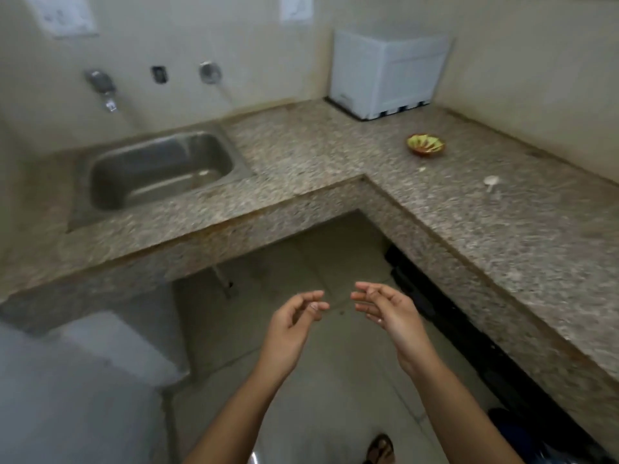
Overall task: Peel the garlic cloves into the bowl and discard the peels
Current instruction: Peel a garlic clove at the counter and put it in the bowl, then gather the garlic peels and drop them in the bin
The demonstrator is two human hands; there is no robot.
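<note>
The left hand (291,324) and right hand (390,313) hover over the tiled floor, close together but not touching, each grip slack, with fingers loosely curled round nothing. The small brown bowl with a yellow-green inside (425,145) sits on the speckled granite desk (502,236), well away from both hands. A white garlic piece (491,180) and a smaller pale scrap (422,169) lie near it.

An L-shaped granite worktop (335,155) fills a corner of cream walls (254,35). A steel sink (160,169) sits below wall taps (100,85). A white box (385,68) stands in the corner. The floor (318,380) is pale tile.
</note>
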